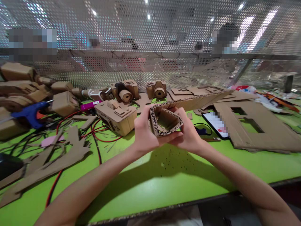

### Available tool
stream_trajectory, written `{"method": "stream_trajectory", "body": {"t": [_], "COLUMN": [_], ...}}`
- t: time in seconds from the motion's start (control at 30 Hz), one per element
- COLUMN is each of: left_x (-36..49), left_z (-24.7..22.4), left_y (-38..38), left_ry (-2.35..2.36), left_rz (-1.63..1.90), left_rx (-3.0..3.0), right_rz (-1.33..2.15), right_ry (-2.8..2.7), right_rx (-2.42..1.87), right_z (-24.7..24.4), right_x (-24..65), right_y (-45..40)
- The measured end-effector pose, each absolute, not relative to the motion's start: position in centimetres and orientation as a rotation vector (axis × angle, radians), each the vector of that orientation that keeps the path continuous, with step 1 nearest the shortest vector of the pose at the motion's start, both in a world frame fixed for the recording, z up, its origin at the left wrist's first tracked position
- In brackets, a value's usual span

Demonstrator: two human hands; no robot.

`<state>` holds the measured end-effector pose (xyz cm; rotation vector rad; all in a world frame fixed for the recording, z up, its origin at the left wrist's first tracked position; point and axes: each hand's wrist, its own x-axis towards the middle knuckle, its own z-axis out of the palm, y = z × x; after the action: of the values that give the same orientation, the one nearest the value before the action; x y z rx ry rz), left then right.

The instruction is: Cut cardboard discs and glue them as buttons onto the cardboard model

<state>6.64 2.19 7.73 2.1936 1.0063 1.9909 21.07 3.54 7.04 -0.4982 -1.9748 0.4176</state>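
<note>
Between my two hands, above the green table, is a long cardboard strip [197, 102] folded at its near end into a box-like tube, its corrugated edges facing me. The flat tail of the strip runs off to the right and back. My left hand [147, 133] wraps the left side and underside of the fold. My right hand [185, 133] closes round the right side, its fingers partly hidden behind the cardboard. Just left of my hands stands a cardboard box [116, 117] with small pieces on top. Two cardboard cameras, one a camera with a round lens [157, 89], stand behind.
A blue glue gun [33, 114] and red and black wires lie left, among cardboard scraps [51, 163] and stacked cardboard parts. To the right are a phone [215, 125] and a cardboard sheet with cutouts [268, 127]. A perforated metal screen [150, 37] rises behind the green table [150, 194].
</note>
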Motion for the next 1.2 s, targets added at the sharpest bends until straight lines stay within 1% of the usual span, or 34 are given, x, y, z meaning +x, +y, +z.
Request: {"method": "stream_trajectory", "body": {"t": [0.17, 0.33, 0.47, 0.6, 0.67, 0.73, 0.83, 0.93, 1.2], "left_x": [6.5, 6.7, 6.8, 6.5, 6.0, 5.6, 5.0, 4.7, 4.3], "left_z": [8.2, 8.0, 7.5, 6.9, 6.6, 6.3, 5.9, 5.6, 5.4], "left_y": [2.4, 2.5, 2.8, 3.5, 3.8, 4.1, 4.3, 4.4, 4.7], "left_ry": [1.108, 1.188, 1.093, 1.000, 1.016, 1.041, 1.045, 1.024, 0.907], "left_rz": [2.019, 1.968, 1.996, 2.028, 2.040, 2.029, 1.969, 1.898, 1.871], "left_rx": [2.064, 1.936, 1.961, 2.042, 2.029, 2.016, 2.032, 2.056, 2.099], "right_rz": [0.299, 0.270, 0.279, 0.301, 0.393, 0.557, 0.825, 1.015, 1.107], "right_ry": [-1.864, -1.833, -1.836, -1.923, -1.973, -1.981, -1.922, -1.859, -1.899], "right_rx": [-0.661, -0.624, -0.584, -0.693, -0.714, -0.678, -0.594, -0.514, -0.401], "right_z": [6.6, 6.5, 6.3, 6.3, 6.6, 6.9, 6.9, 6.2, 5.5], "right_x": [20.8, 20.8, 20.8, 21.1, 21.6, 22.3, 23.3, 23.6, 23.3], "right_y": [3.6, 4.1, 4.2, 3.9, 4.0, 4.6, 5.7, 6.6, 5.7]}}
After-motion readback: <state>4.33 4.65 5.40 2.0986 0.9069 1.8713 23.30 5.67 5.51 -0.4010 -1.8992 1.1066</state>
